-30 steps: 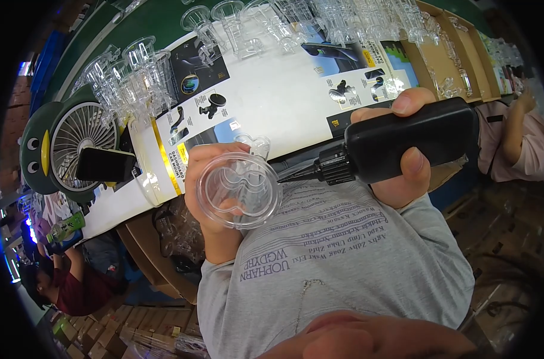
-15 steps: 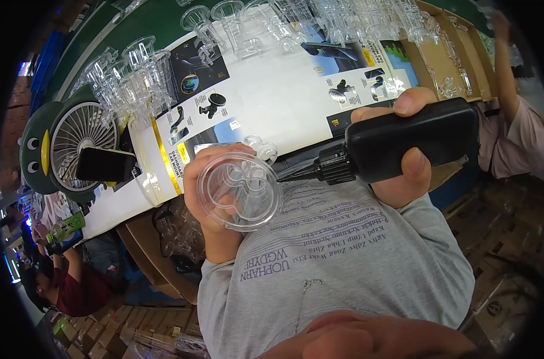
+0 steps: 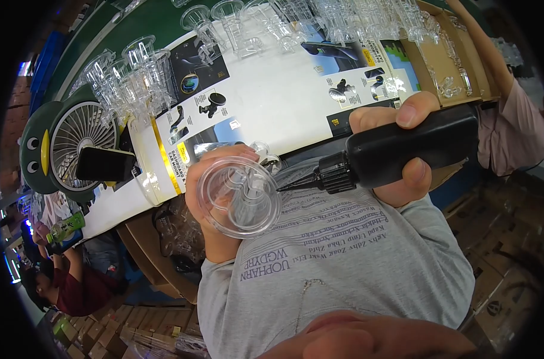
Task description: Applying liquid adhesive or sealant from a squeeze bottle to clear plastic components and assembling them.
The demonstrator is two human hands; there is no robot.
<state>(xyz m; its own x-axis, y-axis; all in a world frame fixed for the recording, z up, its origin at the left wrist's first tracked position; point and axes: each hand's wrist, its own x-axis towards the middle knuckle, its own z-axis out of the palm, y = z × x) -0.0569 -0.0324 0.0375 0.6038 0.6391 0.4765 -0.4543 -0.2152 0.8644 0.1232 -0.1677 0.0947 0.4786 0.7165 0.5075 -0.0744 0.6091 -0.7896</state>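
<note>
My left hand (image 3: pixel 209 182) grips a clear plastic cup-like part (image 3: pixel 242 206), its round rim turned up toward me; small clear lobes stick out at its far side. Most of the left fingers are behind the see-through wall. In my right hand (image 3: pixel 406 173) lies a black squeeze bottle (image 3: pixel 415 143) with a ribbed cap and a thin pointed nozzle (image 3: pixel 299 181). The bottle is tilted on its side, thumb and fingers around it. Its tip points left and sits at or very near the cup's right rim; whether they touch I cannot tell.
Clear plastic parts stand in groups on the table (image 3: pixel 266 84), at left (image 3: pixel 131 78) and far back. A green fan (image 3: pixel 75 143) with a phone (image 3: pixel 104 164) is on the left. An open carton (image 3: pixel 457 60) holds clear pieces at right. Other people are at both sides.
The clear part has turned slightly in my left hand, and the bottle has shifted a little downward. At the right, another person's arm has swung over the carton's edge.
</note>
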